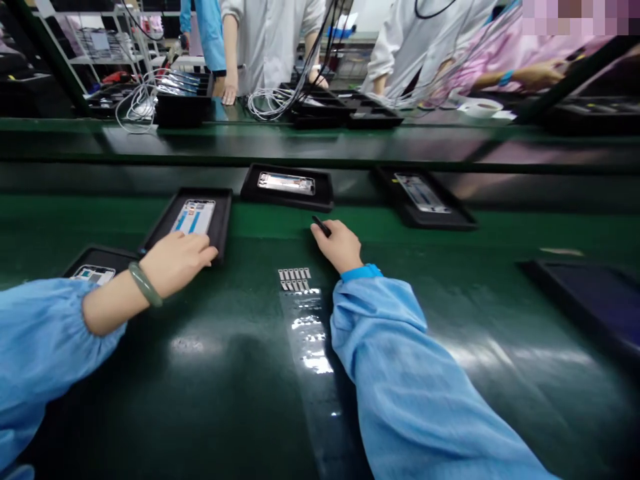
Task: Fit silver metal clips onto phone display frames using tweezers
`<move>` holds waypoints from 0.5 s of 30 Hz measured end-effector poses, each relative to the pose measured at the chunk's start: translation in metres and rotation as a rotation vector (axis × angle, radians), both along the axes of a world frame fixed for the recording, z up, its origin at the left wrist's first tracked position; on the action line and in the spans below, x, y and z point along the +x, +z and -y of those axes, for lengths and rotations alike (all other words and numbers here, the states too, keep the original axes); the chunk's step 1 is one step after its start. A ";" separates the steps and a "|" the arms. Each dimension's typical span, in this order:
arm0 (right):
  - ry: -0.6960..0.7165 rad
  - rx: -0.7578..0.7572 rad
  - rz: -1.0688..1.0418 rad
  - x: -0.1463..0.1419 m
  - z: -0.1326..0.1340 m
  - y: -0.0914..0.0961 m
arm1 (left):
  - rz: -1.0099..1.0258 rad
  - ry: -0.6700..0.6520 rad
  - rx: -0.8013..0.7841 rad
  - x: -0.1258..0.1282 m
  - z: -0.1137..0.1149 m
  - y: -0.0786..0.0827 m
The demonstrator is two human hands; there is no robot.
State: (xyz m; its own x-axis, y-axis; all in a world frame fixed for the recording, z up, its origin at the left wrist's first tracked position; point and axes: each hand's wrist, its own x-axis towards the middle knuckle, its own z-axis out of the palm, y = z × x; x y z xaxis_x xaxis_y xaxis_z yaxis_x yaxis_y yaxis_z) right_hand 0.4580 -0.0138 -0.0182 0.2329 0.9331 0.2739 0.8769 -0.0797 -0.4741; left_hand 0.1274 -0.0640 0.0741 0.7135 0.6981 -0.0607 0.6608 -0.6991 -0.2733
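Note:
At the left, my left hand [180, 262] is closed over the near edge of a black tray [224, 217], its fingers bent and partly hidden. Inside that tray lies a silver phone frame [196, 217] with blue strips. My right hand [340, 245], in the middle, grips a slim black pen-like tool [321, 227] between thumb and fingers; its tip points up and left. Just left of my right wrist, small pale stickers [295, 274] in two short rows sit at the end of a clear film strip [313, 373] on the green work surface [210, 400].
More black trays with phone frames stand around: one at back centre [323, 200], one at back right [440, 220], one at far left [75, 257]. A dark tray [550, 280] lies at far right. Beyond a raised ledge [310, 143], co-workers stand among cables and trays.

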 end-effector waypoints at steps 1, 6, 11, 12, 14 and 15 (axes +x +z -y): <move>0.015 0.029 -0.035 -0.001 0.001 0.000 | 0.006 -0.032 -0.016 0.011 0.013 -0.003; 0.091 0.174 -0.247 -0.007 0.006 0.006 | 0.013 -0.149 -0.093 0.047 0.084 -0.023; 0.135 0.160 -0.562 -0.008 0.033 0.021 | 0.038 -0.177 -0.233 0.061 0.154 -0.043; 0.152 0.129 -0.684 -0.008 0.042 0.025 | 0.055 -0.182 -0.274 0.062 0.166 -0.045; 0.193 0.057 -0.933 -0.010 0.061 0.030 | 0.105 -0.214 -0.373 0.066 0.186 -0.047; 0.213 0.015 -1.027 -0.011 0.071 0.032 | 0.132 -0.233 -0.433 0.068 0.192 -0.046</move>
State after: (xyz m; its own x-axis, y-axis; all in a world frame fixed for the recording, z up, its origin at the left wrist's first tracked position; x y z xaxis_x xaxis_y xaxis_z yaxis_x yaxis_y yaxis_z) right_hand 0.4472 -0.0846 0.0134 0.1913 0.9803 0.0498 0.0475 0.0415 -0.9980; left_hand 0.1952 -0.2556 0.0281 0.8681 0.4506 -0.2081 0.4835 -0.8625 0.1491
